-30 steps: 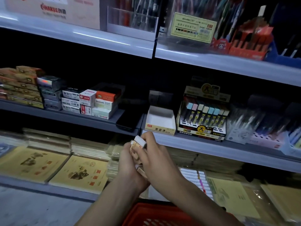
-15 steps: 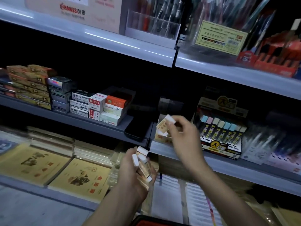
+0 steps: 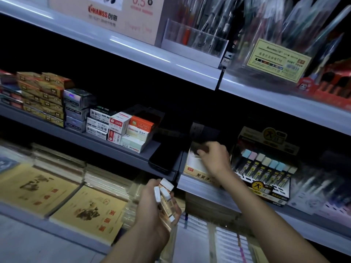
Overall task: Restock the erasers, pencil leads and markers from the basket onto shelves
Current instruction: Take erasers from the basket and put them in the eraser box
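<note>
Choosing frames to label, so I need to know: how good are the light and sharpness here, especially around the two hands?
Head view: dim overall, glare streaks on the upper shelf edge; head view: pens at the frame's right smeared by blur; head view: right hand in the white box is shadowed, its grip unclear; head view: erasers in the left hand read clearly.

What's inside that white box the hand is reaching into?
The right hand fills most of the white box. Only its pale inner wall shows beside the fingers. Whatever lies underneath is covered by the hand and dark shadow.
</note>
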`<state>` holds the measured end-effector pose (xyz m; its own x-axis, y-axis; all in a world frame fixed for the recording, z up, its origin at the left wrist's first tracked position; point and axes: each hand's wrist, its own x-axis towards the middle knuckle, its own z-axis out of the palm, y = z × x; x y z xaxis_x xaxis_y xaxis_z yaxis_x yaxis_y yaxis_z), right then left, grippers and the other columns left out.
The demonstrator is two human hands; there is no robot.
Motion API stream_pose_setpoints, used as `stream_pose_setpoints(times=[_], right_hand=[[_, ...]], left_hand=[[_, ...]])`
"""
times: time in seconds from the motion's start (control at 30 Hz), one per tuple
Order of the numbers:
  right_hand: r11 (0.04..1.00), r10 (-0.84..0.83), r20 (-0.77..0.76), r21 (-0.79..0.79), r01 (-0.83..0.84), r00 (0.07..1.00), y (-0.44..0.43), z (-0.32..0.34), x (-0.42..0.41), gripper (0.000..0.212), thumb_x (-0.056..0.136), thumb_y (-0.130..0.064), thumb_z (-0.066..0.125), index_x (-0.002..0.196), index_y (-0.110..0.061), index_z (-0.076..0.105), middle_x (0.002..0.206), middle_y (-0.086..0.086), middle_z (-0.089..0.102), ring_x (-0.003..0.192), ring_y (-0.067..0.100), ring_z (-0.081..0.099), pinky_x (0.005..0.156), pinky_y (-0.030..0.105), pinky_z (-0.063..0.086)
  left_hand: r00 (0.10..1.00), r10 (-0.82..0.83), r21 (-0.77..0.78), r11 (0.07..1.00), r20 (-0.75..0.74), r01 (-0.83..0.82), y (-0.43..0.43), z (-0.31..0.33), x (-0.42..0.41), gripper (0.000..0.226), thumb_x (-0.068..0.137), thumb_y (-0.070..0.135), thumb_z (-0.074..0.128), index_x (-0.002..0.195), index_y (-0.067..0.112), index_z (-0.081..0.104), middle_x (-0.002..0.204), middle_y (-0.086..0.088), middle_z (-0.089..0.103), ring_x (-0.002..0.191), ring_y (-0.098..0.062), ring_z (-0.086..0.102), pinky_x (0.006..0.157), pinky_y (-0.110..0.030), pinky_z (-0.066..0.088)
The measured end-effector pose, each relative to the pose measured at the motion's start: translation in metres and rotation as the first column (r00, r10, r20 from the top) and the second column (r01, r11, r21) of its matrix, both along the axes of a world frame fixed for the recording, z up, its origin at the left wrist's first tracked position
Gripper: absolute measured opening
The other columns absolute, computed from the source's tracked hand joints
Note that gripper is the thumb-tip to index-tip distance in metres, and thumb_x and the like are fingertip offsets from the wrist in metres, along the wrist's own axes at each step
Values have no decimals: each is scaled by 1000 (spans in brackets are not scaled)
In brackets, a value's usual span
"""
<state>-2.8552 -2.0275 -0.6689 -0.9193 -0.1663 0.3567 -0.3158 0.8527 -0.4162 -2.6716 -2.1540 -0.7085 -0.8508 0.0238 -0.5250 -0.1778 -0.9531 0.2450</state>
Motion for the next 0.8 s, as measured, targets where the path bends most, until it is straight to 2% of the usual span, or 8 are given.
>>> stream_pose_setpoints(times=[0.07,0.13,0.2,0.27,0.47,0.6,0.7,0.8], right_hand=[[995,95,-30,28,-94,995,10,5,23,20,98,-40,63,98,-25,77,87,-8,73,77,11,68,70,31,56],[970,199,86,126,-209,976,19,9,50,28,95,-56,60,95,-32,75,80,-10,73,69,9,67,64,32,54],[908,230,158,320,-270,960,26,6,64,22,92,-50,66,98,-30,73,87,-9,73,78,10,67,68,33,55],[870,235,119,417,-263,965,33,5,69,15,92,-35,70,105,-28,72,100,-7,72,92,15,67,75,35,55],[895,275,90,340,-289,957,47,15,85,18,95,-29,67,113,-30,71,113,-8,72,100,13,65,84,37,56],[887,319,135,306,-346,938,52,23,109,20,96,-43,64,113,-35,70,107,-16,66,96,2,60,86,33,54],[929,346,71,117,-352,936,40,36,134,17,95,-49,63,101,-37,74,93,-18,67,88,0,62,79,27,53],[934,357,131,-71,-350,925,17,42,151,21,88,-54,71,88,-34,76,83,-13,71,78,2,66,68,22,54]], left_hand=[[1000,4,-24,1000,-9,-4,3,1,1,34,92,27,61,60,16,53,60,-3,47,48,-15,42,44,-20,41],[1000,20,-51,999,-9,-20,5,2,3,32,93,27,60,64,14,56,61,-4,49,50,-16,44,46,-21,43],[999,39,-60,997,0,-39,6,3,4,29,92,25,59,66,13,56,61,-5,50,51,-16,45,45,-21,44],[999,43,-70,997,4,-42,9,5,7,31,92,25,59,64,12,56,59,-6,50,49,-16,46,43,-22,44],[1000,7,-121,993,-21,-10,18,13,16,41,92,26,63,54,13,59,59,-5,52,52,-17,47,46,-22,44],[1000,0,-179,984,-28,-5,19,19,17,31,92,30,70,68,12,59,57,-6,54,47,-17,50,47,-23,46],[999,13,-236,971,-51,-24,18,18,15,30,90,33,75,75,11,61,56,-7,54,42,-19,51,49,-24,48],[995,4,-299,954,-99,-34,19,16,12,37,90,38,75,92,1,73,58,-6,57,40,-19,52,44,-26,46]])
